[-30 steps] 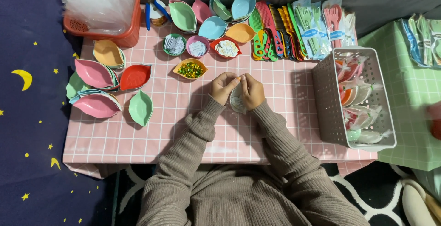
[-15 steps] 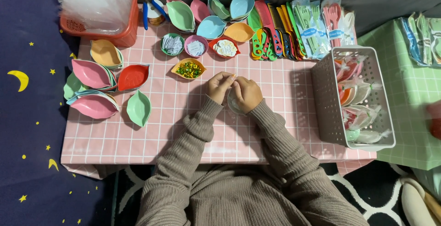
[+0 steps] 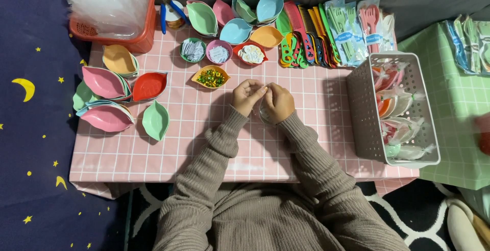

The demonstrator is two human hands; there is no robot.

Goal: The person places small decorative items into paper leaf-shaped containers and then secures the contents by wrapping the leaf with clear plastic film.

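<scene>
The person's left hand (image 3: 247, 96) and right hand (image 3: 278, 103) meet over the middle of the pink checked table (image 3: 204, 144), fingertips pinched together on something small at the point where they touch. A clear plastic wrapper (image 3: 264, 114) shows just below the right hand's curled fingers, partly hidden by them; what it holds cannot be told. Both hands are nearly closed, thumbs pressed to forefingers.

Just beyond the left fingers sits an orange leaf dish of green and gold bits (image 3: 211, 77), and past it three small round bowls (image 3: 219, 53). Well off to the left of the fingers lie stacked leaf dishes (image 3: 106, 83) and one green leaf dish (image 3: 155, 120). Right of the right hand, with bare tablecloth between, stands a white perforated basket (image 3: 362, 113) of wrapped pieces. Bare tablecloth also lies between the hands and the table's near edge.
</scene>
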